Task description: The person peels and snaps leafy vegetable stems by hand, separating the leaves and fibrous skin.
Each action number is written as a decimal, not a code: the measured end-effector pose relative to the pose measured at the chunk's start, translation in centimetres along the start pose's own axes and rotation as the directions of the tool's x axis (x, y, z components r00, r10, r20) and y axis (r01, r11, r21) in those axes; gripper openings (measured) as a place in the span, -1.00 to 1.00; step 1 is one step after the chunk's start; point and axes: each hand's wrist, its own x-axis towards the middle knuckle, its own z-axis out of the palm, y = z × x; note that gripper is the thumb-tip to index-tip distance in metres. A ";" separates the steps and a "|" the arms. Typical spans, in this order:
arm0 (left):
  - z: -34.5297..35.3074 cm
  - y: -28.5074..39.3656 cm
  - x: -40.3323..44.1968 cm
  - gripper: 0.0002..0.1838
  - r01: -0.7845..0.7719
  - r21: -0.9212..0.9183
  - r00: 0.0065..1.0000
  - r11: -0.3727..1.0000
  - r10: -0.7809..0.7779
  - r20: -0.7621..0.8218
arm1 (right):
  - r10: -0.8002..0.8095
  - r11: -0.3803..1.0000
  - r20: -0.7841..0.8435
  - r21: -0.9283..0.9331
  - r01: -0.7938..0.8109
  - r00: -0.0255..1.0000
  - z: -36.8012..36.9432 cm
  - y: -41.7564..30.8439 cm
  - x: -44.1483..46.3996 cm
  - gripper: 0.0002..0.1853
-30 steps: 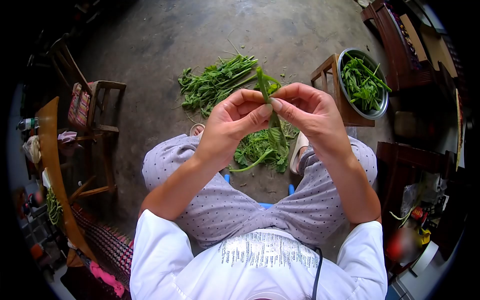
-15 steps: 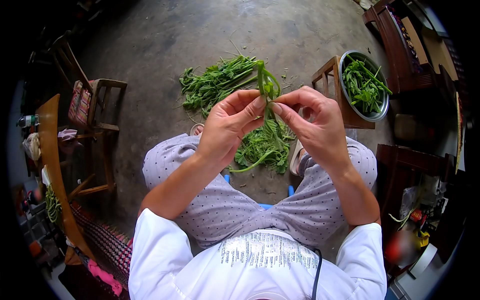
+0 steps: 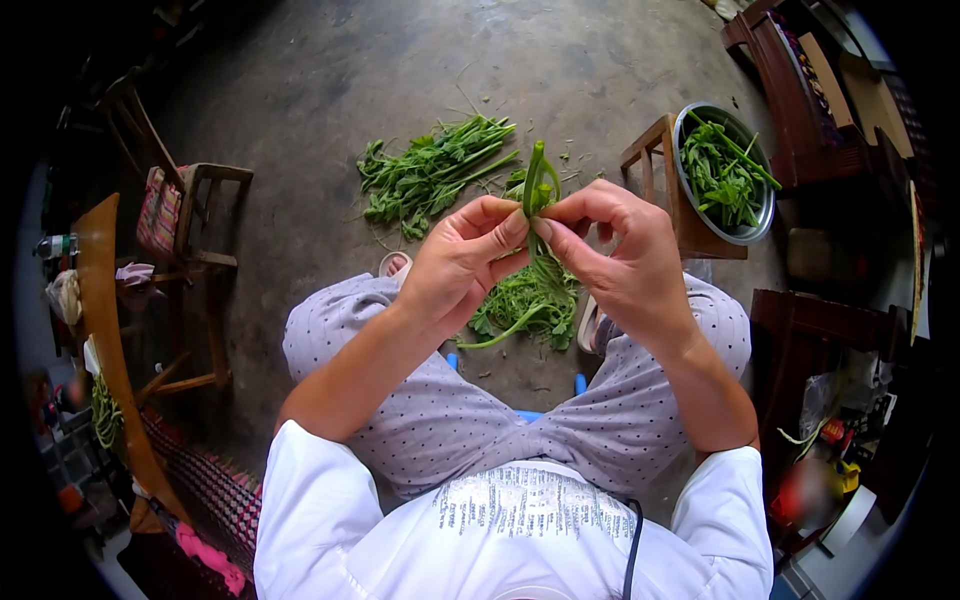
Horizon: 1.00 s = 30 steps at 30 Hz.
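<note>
Between my knees, my left hand (image 3: 475, 250) and my right hand (image 3: 620, 250) meet at a green leafy vegetable stem (image 3: 540, 170). Thumb and forefinger of my left hand pinch it from the left; those of my right hand pinch it from the right, the fingertips almost touching. The stem's upper part sticks up above the fingers, and leaves hang below. Under my hands lies a heap of stringy green trimmings and leaves (image 3: 535, 305) on the floor. Farther off, to the left, rests a pile of leafy stems (image 3: 425, 175).
At the right, a metal basin (image 3: 755, 235) of green stems and leaves stands on a wooden stool (image 3: 650, 150). A wooden chair (image 3: 215, 180) with a patterned cushion is at the left, near a wooden table edge (image 3: 97, 260). Dark wooden furniture (image 3: 790, 100) lines the right side.
Both hands have come slightly lower and closer together at the stem. The stem's upper end has dropped a little and stands straighter. The floor piles look the same.
</note>
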 end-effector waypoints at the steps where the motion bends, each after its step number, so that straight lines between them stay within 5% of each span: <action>1: 0.0 -0.1 0.0 -0.87 -0.003 -0.004 1.000 1.000 0.002 -0.008 | 0.000 1.000 -0.002 0.000 0.000 1.000 0.0 0.0 -0.1 -0.90; 19: 1.3 -0.9 0.0 -0.77 -0.060 0.142 0.997 0.988 0.065 -0.030 | -0.111 0.967 -0.091 -0.241 0.086 0.990 0.9 0.4 -0.2 -0.86; 23: 0.9 -0.6 0.0 -0.77 0.044 0.089 0.997 0.995 -0.039 -0.060 | -0.066 0.993 -0.104 -0.105 0.055 0.992 -0.5 0.3 0.4 -0.88; 25: 0.2 -0.7 0.0 -0.76 0.058 0.064 0.998 0.996 -0.056 -0.025 | 0.157 0.899 -0.068 0.422 -0.114 0.985 -1.2 0.5 0.6 -0.85; 30: 0.5 -0.4 -0.1 -0.74 0.035 0.076 0.999 0.996 -0.035 0.002 | 0.110 0.909 -0.181 0.417 -0.025 0.977 -4.1 0.7 0.9 -0.76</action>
